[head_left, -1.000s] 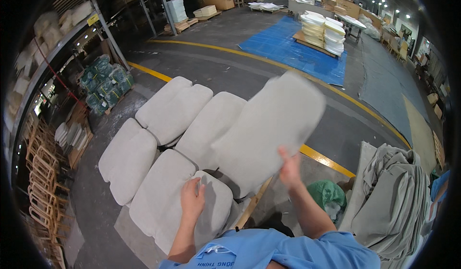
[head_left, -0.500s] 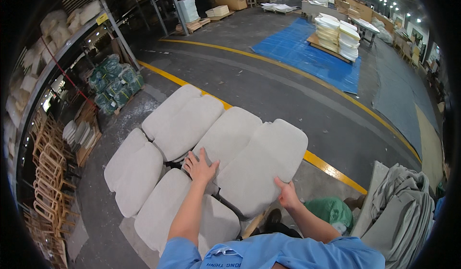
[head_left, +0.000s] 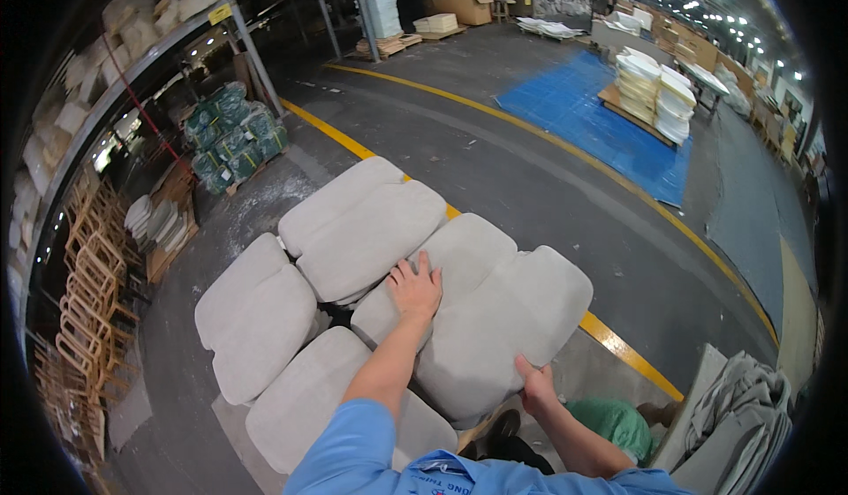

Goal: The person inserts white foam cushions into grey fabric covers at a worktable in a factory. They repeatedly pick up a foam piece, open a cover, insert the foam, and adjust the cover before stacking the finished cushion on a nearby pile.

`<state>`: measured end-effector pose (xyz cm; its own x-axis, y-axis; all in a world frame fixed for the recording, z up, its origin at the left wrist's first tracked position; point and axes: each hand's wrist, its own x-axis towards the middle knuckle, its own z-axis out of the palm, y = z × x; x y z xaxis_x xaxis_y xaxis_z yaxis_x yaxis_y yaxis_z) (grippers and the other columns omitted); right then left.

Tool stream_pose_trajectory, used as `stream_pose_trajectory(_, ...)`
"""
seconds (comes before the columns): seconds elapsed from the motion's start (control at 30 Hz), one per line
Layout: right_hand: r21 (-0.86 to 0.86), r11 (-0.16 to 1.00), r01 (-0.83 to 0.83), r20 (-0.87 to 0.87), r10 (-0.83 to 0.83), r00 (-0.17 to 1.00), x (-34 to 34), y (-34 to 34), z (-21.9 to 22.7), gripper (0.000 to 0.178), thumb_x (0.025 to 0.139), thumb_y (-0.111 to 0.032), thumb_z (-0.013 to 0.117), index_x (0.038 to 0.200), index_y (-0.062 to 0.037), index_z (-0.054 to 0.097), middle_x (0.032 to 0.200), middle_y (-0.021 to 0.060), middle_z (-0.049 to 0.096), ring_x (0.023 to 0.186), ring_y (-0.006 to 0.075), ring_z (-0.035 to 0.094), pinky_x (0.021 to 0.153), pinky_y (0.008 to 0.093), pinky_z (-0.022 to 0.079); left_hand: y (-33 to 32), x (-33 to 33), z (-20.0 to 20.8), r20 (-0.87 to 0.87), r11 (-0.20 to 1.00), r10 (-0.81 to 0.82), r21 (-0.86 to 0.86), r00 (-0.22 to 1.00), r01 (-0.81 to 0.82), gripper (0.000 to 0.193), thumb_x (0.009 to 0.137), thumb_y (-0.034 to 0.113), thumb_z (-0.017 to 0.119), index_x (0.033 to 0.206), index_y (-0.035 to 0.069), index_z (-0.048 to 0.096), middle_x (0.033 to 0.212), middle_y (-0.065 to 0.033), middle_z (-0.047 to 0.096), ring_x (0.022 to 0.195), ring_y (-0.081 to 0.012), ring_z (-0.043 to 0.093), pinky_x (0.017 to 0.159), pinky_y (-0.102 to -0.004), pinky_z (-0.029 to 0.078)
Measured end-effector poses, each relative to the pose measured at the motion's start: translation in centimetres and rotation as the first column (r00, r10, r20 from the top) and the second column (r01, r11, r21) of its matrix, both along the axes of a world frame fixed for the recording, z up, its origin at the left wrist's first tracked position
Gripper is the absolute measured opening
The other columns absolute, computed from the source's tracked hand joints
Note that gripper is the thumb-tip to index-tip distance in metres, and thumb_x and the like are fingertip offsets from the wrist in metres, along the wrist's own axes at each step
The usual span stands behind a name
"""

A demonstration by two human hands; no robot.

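Pale grey padded cushions lie in stacks before me, close together with dark gaps between some. My left hand rests on the middle back cushion, palm down with fingers stretched out. My right hand holds the near right edge of the rightmost cushion, its thumb showing on top and its other fingers partly hidden beneath. That cushion overlaps the middle one. Further cushions lie at the back left, far left and front, the front one partly behind my left arm.
A green bag and a pile of grey fabric are at my right. Wooden chair frames and green wrapped bundles stand left. Beyond a yellow floor line, white stacks stand on a blue sheet.
My left hand has moved forward and right, from beside the dark gap onto the middle cushion. My right hand keeps its grip on the right cushion's edge. The view has shifted slightly.
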<state>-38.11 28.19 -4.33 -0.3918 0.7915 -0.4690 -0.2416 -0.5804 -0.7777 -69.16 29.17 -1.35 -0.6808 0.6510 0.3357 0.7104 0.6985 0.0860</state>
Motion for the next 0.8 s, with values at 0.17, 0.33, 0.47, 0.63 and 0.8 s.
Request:
stream_pose_trajectory(0.17, -0.026, 0.994, -0.108, -0.052, 0.107, 0.993, -0.2, 0.2, 0.7, 0.066, 0.1, -0.013, 0.071, 0.155, -0.0084, 0.035, 0.145, 0.0141, 0.057, 0.129, 0.0296, 0.06, 0.106, 0.047, 0.051, -0.3, -0.6, -1.3, -0.015, 1.0, -0.007, 0.013, 1.0, 0.008, 0.06, 0.104, 0.053, 0.05, 0.156, 0.023, 0.05, 0.143, -0.0268, 0.051, 0.127, -0.0441, 0.048, 0.11, -0.0593, 0.033)
stream_pose_trajectory(0.33, -0.025, 0.981, -0.191, -0.051, 0.19, 0.981, -0.3, 0.6, 0.5, 0.067, 0.099, -0.016, 0.073, 0.154, -0.0053, 0.035, 0.145, 0.0154, 0.056, 0.131, 0.0308, 0.058, 0.109, 0.0476, 0.049, -0.6, -1.2, -0.7, 0.044, 1.0, -0.017, 0.018, 0.999, 0.016, 0.059, 0.104, 0.052, 0.051, 0.154, 0.022, 0.052, 0.144, -0.0272, 0.051, 0.126, -0.0441, 0.049, 0.11, -0.0603, 0.034)
stream_pose_trajectory(0.47, -0.078, 0.961, -0.266, -0.062, 0.261, 0.963, 0.4, -0.6, 0.7, 0.063, 0.1, -0.016, 0.072, 0.152, -0.0032, 0.039, 0.145, 0.0157, 0.056, 0.131, 0.0323, 0.057, 0.111, 0.0477, 0.047, -0.9, -1.0, -1.1, -0.021, 1.0, -0.01, 0.019, 1.0, 0.01, 0.059, 0.104, 0.052, 0.051, 0.155, 0.021, 0.052, 0.143, -0.0262, 0.051, 0.126, -0.0443, 0.048, 0.11, -0.0604, 0.034)
stream_pose_trajectory(0.63, -0.02, 0.977, -0.211, 0.036, 0.211, 0.977, 0.2, -1.2, -0.9, 0.063, 0.1, -0.016, 0.071, 0.153, -0.0032, 0.039, 0.145, 0.0155, 0.057, 0.131, 0.0331, 0.057, 0.111, 0.0486, 0.047, -1.2, -0.4, -0.7, 0.045, 0.998, -0.027, 0.063, 0.999, 0.025, 0.059, 0.104, 0.05, 0.052, 0.155, 0.02, 0.052, 0.143, -0.0261, 0.05, 0.13, -0.0464, 0.047, 0.115, -0.0615, 0.031)
stream_pose_trajectory(0.8, -0.026, 0.981, -0.194, 0.037, 0.195, 0.98, -0.9, -2.1, 0.2, 0.063, 0.1, -0.016, 0.072, 0.152, -0.0032, 0.039, 0.142, 0.0158, 0.058, 0.123, 0.0314, 0.063, 0.096, 0.0461, 0.058, -4.0, -1.6, 1.7, 0.358, 0.987, -0.114, 0.148, 0.927, 0.064, 0.06, 0.104, 0.05, 0.056, 0.155, 0.019, 0.052, 0.156, -0.0258, 0.043, 0.144, -0.0465, 0.039, 0.123, -0.0637, 0.022)
